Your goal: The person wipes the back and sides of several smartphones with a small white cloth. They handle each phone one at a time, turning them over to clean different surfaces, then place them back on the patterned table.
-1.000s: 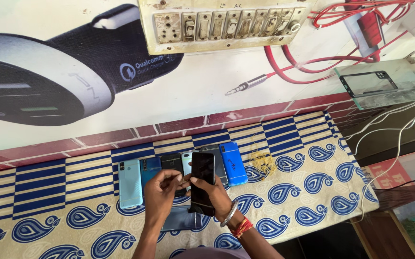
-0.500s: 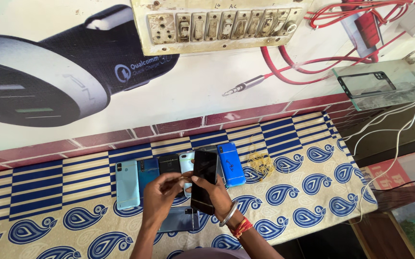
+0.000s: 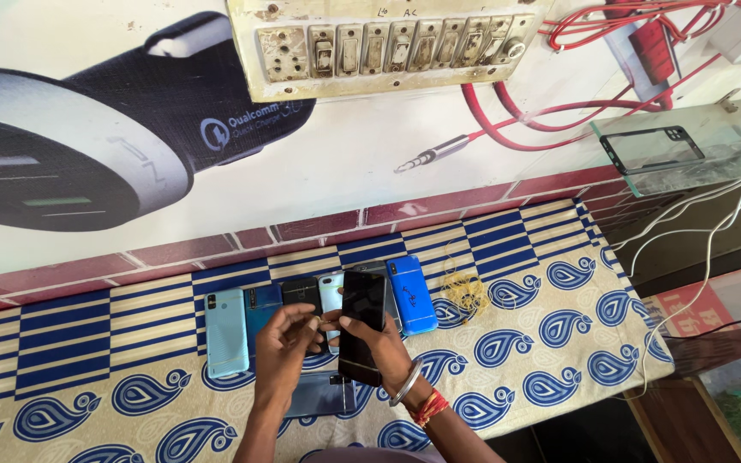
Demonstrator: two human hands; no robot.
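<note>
My right hand (image 3: 385, 350) grips a black smartphone (image 3: 362, 326) upright by its lower half, dark screen toward me. My left hand (image 3: 286, 345) is beside it, fingers bent toward the phone's left edge and touching it near the middle. Behind the hands a row of phones lies face down on the patterned cloth: a light teal phone (image 3: 225, 332), a dark teal phone (image 3: 261, 310), a black phone (image 3: 300, 293), a pale blue phone (image 3: 331, 291) and a bright blue phone (image 3: 411, 293). A grey-blue phone (image 3: 319, 396) lies flat below my left hand.
The blue-and-cream patterned cloth (image 3: 550, 343) covers the counter. A tangle of yellow rubber bands (image 3: 465, 296) lies right of the bright blue phone. A switchboard (image 3: 387, 43), red cables (image 3: 507, 111) and an audio jack plug (image 3: 430, 157) are on the wall. A glass shelf (image 3: 687, 146) and white cables (image 3: 696, 231) are at right.
The view has shifted slightly; both hands stay on the black smartphone, with the left fingers working at its left edge.
</note>
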